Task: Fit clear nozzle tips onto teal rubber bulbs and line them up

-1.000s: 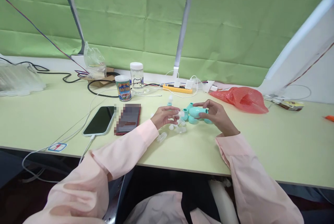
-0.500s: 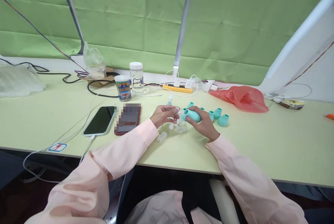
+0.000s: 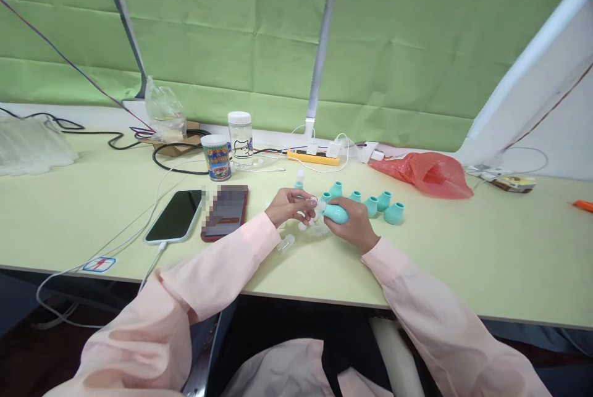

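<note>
My right hand (image 3: 354, 222) is wrapped round a teal rubber squeeze bulb (image 3: 336, 214), its neck pointing left. My left hand (image 3: 291, 207) pinches a small clear plastic nozzle (image 3: 319, 205), which meets the mouth of the bulb; how far it sits inside I cannot tell. Beyond the hands stand several more teal bulbs (image 3: 394, 213) with open necks. Another bulb (image 3: 299, 182) at the back has a clear tip on top. Small clear plastic pieces lie under and beside my hands, among them a clear cap (image 3: 286, 243) near the left wrist.
Two phones lie to the left, one black-screened (image 3: 175, 216) with a cable, one red-edged (image 3: 225, 213). Behind them stand a printed paper cup (image 3: 216, 158) and a clear jar (image 3: 240, 137). A yellow power strip (image 3: 314, 157) and a red plastic bag (image 3: 424, 175) lie along the back.
The bulb in my right hand has moved left and turned, its mouth now meeting the clear nozzle. My left hand stays nearly in place.
</note>
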Demonstrator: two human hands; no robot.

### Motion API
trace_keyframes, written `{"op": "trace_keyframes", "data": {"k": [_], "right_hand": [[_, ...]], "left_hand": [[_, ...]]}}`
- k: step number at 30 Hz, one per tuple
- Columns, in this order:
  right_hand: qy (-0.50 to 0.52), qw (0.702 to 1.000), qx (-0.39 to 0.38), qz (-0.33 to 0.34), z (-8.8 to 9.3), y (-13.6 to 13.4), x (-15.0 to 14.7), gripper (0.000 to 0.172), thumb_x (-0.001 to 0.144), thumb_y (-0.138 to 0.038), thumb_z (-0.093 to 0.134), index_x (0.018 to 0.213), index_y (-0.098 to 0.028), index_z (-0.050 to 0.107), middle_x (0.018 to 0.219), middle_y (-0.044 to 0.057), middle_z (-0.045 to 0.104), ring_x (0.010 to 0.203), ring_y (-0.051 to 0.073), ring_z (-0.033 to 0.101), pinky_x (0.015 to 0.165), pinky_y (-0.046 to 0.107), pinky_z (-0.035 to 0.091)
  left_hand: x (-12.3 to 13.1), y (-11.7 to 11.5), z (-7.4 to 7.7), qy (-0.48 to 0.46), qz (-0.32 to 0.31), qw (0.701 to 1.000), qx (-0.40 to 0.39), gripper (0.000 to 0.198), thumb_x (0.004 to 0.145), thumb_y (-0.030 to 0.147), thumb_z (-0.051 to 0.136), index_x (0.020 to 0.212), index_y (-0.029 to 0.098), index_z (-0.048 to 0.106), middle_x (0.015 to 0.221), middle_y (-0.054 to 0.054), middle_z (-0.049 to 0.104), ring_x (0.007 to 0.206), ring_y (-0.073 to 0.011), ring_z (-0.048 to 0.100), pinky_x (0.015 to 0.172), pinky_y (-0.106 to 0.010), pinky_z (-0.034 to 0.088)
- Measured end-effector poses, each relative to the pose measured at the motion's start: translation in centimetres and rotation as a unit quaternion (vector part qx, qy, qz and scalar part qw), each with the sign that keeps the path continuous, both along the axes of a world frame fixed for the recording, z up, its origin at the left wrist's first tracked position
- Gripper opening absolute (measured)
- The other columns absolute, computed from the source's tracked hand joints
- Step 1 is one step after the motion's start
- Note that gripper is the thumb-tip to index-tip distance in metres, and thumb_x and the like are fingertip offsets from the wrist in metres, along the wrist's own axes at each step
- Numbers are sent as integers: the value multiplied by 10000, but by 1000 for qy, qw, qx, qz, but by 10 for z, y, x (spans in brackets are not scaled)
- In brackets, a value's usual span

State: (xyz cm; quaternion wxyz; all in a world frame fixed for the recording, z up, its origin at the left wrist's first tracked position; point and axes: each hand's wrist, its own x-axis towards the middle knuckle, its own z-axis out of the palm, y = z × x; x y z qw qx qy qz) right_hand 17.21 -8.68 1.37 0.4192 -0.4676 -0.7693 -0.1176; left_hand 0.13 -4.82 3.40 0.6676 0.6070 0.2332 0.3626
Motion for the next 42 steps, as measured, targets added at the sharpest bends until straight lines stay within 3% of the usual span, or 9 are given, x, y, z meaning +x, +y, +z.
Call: {"op": "trace_keyframes", "data": {"k": [6,13,17,21,27,33,38,40,42], "right_hand": [[20,1000,-7,-3,-1,-2,-4,120,601,-222,497,716,-190,509,653,20,589,592,141,541,562,247,412],[-3,999,45,17,-13,4,1,120,590,-166,484,707,-172,510,621,25,572,592,144,532,544,240,400],[59,998,-1,19,-14,6,-1,123,549,-175,516,671,-172,513,596,5,560,541,126,509,531,233,389],[116,988,-96,27,-11,4,-3,116,531,-191,532,643,-169,513,590,-13,537,549,117,488,524,221,378],[158,949,-258,93,-3,4,-3,97,516,-169,546,598,-152,498,553,-41,446,509,77,409,468,193,331],[255,877,-391,110,-1,3,-6,169,535,-215,578,665,-158,488,450,-78,338,365,36,295,334,169,223],[307,859,-381,149,3,-1,-11,259,526,-285,635,703,-158,494,495,-61,384,377,39,327,318,170,233],[330,854,-359,180,5,-2,-12,244,571,-317,611,714,-159,491,500,-57,385,372,41,338,320,176,246],[348,847,-343,210,7,-3,-12,218,617,-338,575,706,-159,489,497,-53,388,365,48,353,323,187,265]], "left_hand": [[0,2,-2,37,2,999,-6,268,561,267,658,708,74,544,504,-38,566,402,-84,499,392,-210,422],[3,1,-5,62,1,998,27,335,531,302,672,728,63,543,503,-37,571,421,-97,519,405,-223,448],[7,-2,-8,45,20,997,55,367,520,316,674,747,62,540,517,-31,573,418,-98,523,450,-262,476],[9,-2,-13,29,35,993,107,345,521,316,670,739,80,546,534,-13,560,431,-98,523,444,-257,472],[8,1,-17,59,34,979,192,302,561,312,639,751,88,570,531,-5,537,433,-88,512,453,-231,453],[8,1,-16,65,37,974,215,321,576,341,617,787,101,593,620,-30,555,489,-90,515,482,-227,459],[-1,4,0,83,57,966,237,395,636,364,557,938,108,566,664,-44,571,503,-90,513,500,-224,445],[-9,9,10,76,101,962,241,417,685,377,489,1007,114,526,660,-44,576,523,-98,517,507,-227,442],[-18,16,16,115,180,937,275,378,734,352,404,1000,114,527,656,-49,583,531,-101,516,531,-233,438]]}}
